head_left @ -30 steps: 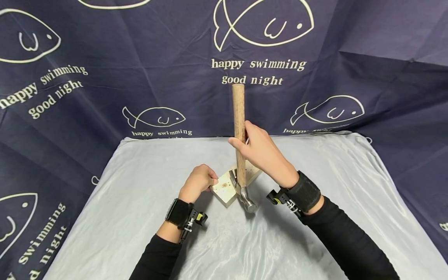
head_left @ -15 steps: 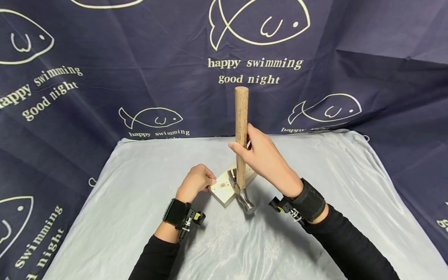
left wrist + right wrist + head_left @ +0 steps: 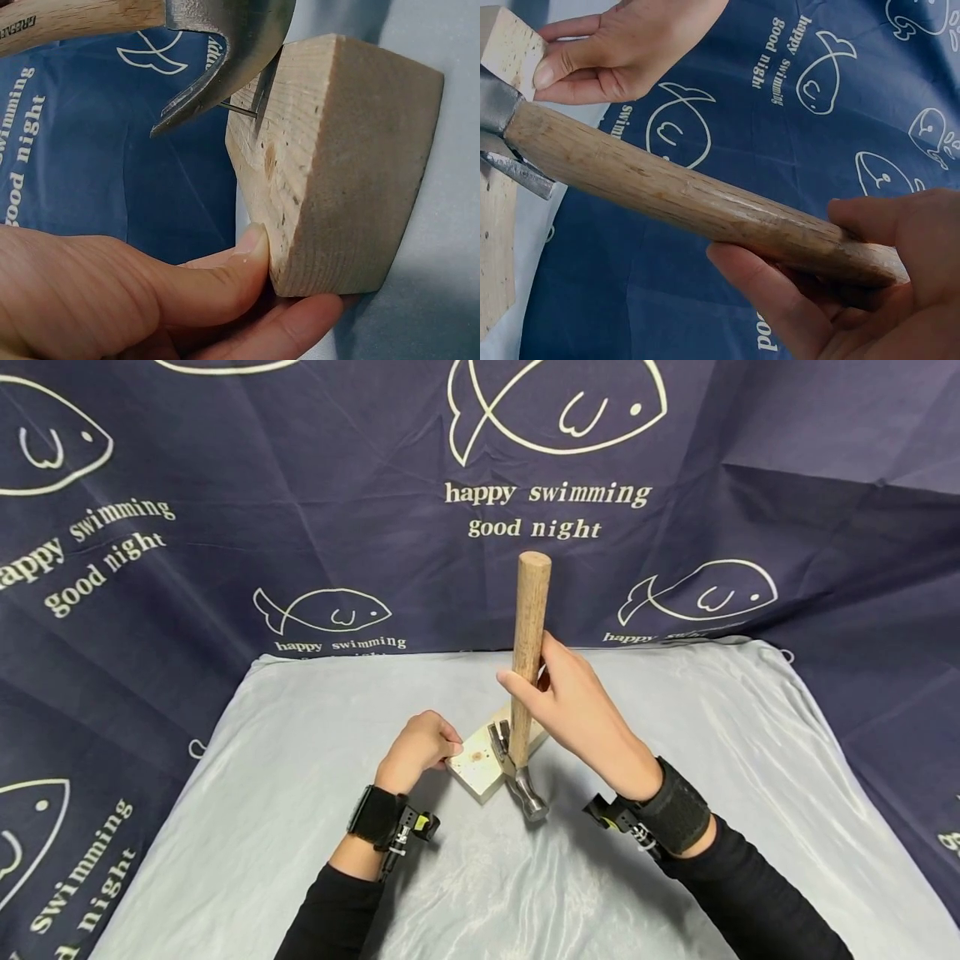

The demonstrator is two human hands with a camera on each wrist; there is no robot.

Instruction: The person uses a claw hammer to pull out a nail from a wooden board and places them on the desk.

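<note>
Left hand: your left hand [image 3: 420, 745] pinches the left corner of a pale, knotted, rectangular wooden block [image 3: 478, 770], thumb at its top edge, fingers against the side.
Block: lies slantwise between your two hands on a pale blue-grey, satiny cloth [image 3: 300, 810].
Nail: a thin grey metal nail [image 3: 240, 110] juts at a slant from the block's top face, by the hammer's claw; whether the slot grips it, you cannot tell.
Hammer: a steel-headed claw hammer with a brown wooden handle [image 3: 529, 635] stands nearly upright, claw over the block, striking face beyond its near edge.
Right hand: your right hand [image 3: 588, 718] is clamped round the handle's middle, thumb across it.
Backdrop: navy fabric printed with white fish [image 3: 360, 535] hangs behind.
</note>
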